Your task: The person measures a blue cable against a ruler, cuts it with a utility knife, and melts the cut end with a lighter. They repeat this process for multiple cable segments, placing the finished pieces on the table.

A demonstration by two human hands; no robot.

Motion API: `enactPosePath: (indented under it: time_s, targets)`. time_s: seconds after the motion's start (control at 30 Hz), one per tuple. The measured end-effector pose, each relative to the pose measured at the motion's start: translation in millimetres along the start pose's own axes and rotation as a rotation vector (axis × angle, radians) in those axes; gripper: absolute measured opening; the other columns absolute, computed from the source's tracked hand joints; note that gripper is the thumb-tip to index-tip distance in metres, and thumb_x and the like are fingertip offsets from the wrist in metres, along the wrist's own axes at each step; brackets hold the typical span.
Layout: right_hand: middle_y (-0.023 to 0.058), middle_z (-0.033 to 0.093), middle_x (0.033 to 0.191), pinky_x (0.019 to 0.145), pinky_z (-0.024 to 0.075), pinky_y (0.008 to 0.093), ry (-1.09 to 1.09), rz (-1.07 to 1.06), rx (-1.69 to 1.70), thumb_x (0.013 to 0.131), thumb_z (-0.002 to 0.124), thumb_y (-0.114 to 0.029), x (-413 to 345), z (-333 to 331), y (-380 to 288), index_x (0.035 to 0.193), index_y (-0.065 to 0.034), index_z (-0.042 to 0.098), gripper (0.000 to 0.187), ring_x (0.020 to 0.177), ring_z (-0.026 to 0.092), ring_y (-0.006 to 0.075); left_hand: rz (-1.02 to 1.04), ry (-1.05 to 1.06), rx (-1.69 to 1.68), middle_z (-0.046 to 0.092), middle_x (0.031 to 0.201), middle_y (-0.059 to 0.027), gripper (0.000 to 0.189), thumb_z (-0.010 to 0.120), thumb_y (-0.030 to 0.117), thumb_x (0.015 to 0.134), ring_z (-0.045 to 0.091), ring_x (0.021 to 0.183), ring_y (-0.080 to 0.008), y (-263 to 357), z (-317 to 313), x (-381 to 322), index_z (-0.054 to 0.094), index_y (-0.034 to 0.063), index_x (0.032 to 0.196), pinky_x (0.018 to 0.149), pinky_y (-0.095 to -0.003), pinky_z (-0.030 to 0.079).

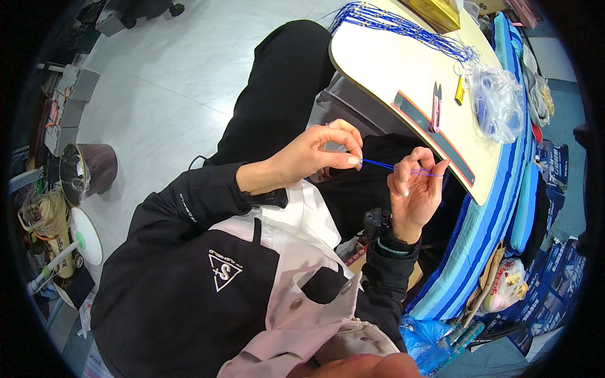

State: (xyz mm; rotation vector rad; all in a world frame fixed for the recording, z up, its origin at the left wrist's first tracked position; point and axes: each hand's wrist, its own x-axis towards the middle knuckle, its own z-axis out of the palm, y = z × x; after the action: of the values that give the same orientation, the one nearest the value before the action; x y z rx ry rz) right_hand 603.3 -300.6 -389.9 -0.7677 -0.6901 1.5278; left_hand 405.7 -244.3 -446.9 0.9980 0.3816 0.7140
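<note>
A thin blue cord [377,164] is stretched taut between my two hands, above my lap. My left hand [326,149] pinches one end of it between thumb and fingertips. At the other end, the cord runs as two strands across the fingers of my right hand [413,191], which is turned palm up and holds it by the fingertips. Close to the right hand, on the edge of the cream tabletop [378,61], lies a dark flat strip with orange edges [449,151]. Thread snips with a pink handle [436,111] rest across it.
A bundle of blue beaded cords [392,23] lies at the table's far end, near a gold box [432,12]. A yellow lighter [460,90] sits beside a clear plastic bag [498,104]. Blue striped fabric [472,245] borders the right side. A bin [94,172] stands on the floor at left.
</note>
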Motion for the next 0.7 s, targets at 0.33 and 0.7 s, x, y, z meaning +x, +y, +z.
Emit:
enactPosePath:
  time_s: [0.33, 0.7]
  targets:
    - [0.0015, 0.036, 0.070, 0.059, 0.0318, 0.0267, 0.252, -0.607, 0.174, 0.094, 0.042, -0.045, 11, 20, -37, 0.089, -0.0057, 0.051, 0.041, 0.065, 0.033, 0.0129, 0.116, -0.033, 0.460, 0.049, 0.076, -0.0056, 0.007, 0.056, 0.005, 0.084, 0.050, 0.070, -0.0134, -12, 13, 5, 0.053, -0.0007, 0.082, 0.061, -0.0251, 0.041]
    - [0.0022, 0.034, 0.049, 0.035, 0.0276, 0.0279, -0.851, -0.622, -0.655, 0.096, 0.034, -0.047, -41, 60, 22, 0.050, -0.0063, 0.037, 0.062, 0.038, 0.035, 0.0174, 0.282, 0.168, 0.615, 0.051, 0.070, -0.0126, 0.008, 0.055, 0.001, 0.077, 0.050, 0.061, -0.0245, -26, 15, 16, 0.048, -0.0020, 0.076, 0.056, -0.0337, 0.041]
